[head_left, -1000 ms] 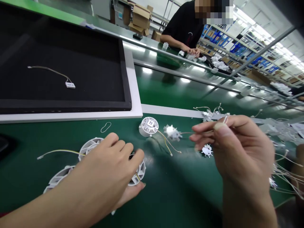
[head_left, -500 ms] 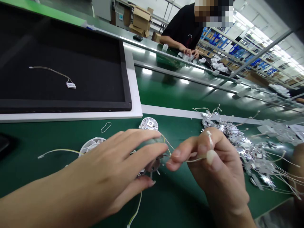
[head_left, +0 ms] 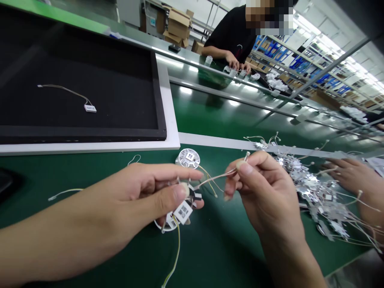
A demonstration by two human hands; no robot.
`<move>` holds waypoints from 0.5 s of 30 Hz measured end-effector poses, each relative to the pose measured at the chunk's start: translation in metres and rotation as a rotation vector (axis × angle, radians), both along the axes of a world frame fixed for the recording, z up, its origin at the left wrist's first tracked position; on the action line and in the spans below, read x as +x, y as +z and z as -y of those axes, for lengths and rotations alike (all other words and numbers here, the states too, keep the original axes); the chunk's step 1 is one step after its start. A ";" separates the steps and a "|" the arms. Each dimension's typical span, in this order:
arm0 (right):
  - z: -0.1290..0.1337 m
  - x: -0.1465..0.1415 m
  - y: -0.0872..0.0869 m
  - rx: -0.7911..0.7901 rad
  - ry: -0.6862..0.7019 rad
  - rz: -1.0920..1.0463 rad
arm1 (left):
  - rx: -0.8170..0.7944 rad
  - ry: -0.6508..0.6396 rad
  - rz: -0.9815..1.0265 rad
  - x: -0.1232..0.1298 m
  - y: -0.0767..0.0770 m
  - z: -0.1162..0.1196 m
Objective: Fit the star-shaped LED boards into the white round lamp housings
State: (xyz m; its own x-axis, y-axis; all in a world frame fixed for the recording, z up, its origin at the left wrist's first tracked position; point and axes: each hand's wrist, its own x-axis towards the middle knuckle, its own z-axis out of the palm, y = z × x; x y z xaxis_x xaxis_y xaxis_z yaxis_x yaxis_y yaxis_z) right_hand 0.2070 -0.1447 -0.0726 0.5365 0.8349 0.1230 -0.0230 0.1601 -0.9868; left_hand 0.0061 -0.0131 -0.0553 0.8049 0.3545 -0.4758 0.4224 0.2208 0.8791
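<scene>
My left hand (head_left: pixel 162 186) grips a small metal piece with prongs (head_left: pixel 192 192) between thumb and fingers. From that piece a thin wire (head_left: pixel 217 176) runs to the right. My right hand (head_left: pixel 261 180) pinches the wire near its far end, where a small white connector (head_left: pixel 247 155) sticks up past the fingertips. Under my left hand lies a white round housing (head_left: pixel 168 225), partly hidden. A white square with a printed code (head_left: pixel 183 212) shows just below my left thumb; I cannot tell which part carries it. One yellow-white wire (head_left: pixel 177 248) trails toward the front.
Another white round housing (head_left: pixel 194 154) stands behind my hands. At right is a pile of metal pieces with wires (head_left: pixel 312 184), with another person's hand (head_left: pixel 351 176) beside it. A black-lined tray (head_left: pixel 126 100) holds a wired module (head_left: pixel 90 108). Across the bench, a person (head_left: pixel 231 36) handles small parts.
My left hand has rolled over, bringing its thumb and the metal piece into view. My right hand has risen slightly with the wire. Another person's hand has come in over the pile.
</scene>
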 end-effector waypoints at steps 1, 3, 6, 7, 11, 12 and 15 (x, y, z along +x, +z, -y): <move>0.000 0.001 -0.001 -0.021 -0.016 0.025 | -0.080 0.016 0.027 0.000 0.002 -0.001; -0.001 0.002 -0.002 -0.053 -0.065 0.081 | -0.209 0.051 0.058 0.001 0.004 -0.003; -0.001 0.000 -0.004 -0.037 -0.209 0.305 | -0.249 0.045 0.052 0.001 0.002 -0.006; 0.000 -0.002 -0.004 0.000 -0.255 0.430 | -0.239 0.023 0.060 0.000 0.000 -0.007; 0.005 -0.011 -0.007 0.194 -0.150 0.834 | -0.201 -0.062 0.080 -0.006 -0.010 -0.009; 0.007 -0.012 -0.007 0.209 -0.057 0.862 | -0.178 -0.075 0.070 -0.007 -0.012 -0.009; 0.011 -0.014 -0.008 0.148 0.165 0.885 | -0.119 -0.087 0.051 -0.010 -0.011 -0.007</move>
